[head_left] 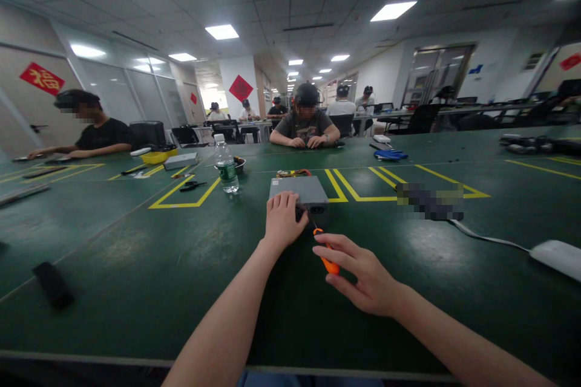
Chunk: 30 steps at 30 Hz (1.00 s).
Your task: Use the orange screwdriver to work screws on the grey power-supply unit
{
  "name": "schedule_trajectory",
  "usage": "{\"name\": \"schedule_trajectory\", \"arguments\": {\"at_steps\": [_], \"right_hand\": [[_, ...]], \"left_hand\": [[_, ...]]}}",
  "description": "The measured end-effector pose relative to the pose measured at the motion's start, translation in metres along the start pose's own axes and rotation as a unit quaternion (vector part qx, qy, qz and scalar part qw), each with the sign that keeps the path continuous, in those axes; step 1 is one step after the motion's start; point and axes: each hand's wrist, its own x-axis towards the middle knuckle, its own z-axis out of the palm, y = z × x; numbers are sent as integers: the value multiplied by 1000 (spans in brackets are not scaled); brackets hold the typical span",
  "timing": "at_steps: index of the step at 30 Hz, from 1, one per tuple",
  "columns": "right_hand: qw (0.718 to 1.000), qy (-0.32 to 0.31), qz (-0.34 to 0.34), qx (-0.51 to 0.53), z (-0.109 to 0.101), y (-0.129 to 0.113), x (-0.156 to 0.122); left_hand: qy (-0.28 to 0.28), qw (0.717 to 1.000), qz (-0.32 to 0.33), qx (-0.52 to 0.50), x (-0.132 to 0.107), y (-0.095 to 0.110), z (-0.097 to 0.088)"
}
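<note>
A grey metal computer power supply [303, 188] sits on the green table in front of me, its socket side facing me and coloured cables at its far side. My left hand [282, 217] grips its near left corner, fingers over the top and thumb against the front face. In my right hand [358, 269] is a screwdriver [330, 261] with an orange and black handle, pinched between thumb and fingers. Its thin shaft points up toward the lower front of the power supply; whether the tip touches a screw I cannot tell.
A water bottle [226, 164] stands left of the power supply, before a bowl [239, 164]. Black pliers-like tool [193, 185] lies farther left. On the right are a white power strip [557, 257] with its cord and blue gloves [389, 155]. A co-worker [305, 121] sits opposite.
</note>
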Motion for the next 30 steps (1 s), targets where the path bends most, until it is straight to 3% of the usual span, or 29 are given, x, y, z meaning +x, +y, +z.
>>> {"name": "schedule_trajectory", "arguments": {"at_steps": [4, 9, 16, 24, 30], "right_hand": [[1000, 11, -3, 7, 1, 1, -1], [997, 71, 12, 16, 6, 5, -3], [999, -46, 9, -22, 2, -1, -1], [999, 48, 8, 10, 4, 9, 0], [998, -60, 7, 10, -6, 6, 0]], "left_hand": [[-1, 1000, 2, -3, 0, 0, -1], [-3, 1000, 8, -5, 0, 0, 0], [2, 1000, 5, -8, 0, 0, 0], [-2, 1000, 6, -7, 0, -1, -2], [2, 1000, 6, -11, -1, -1, -2]]}}
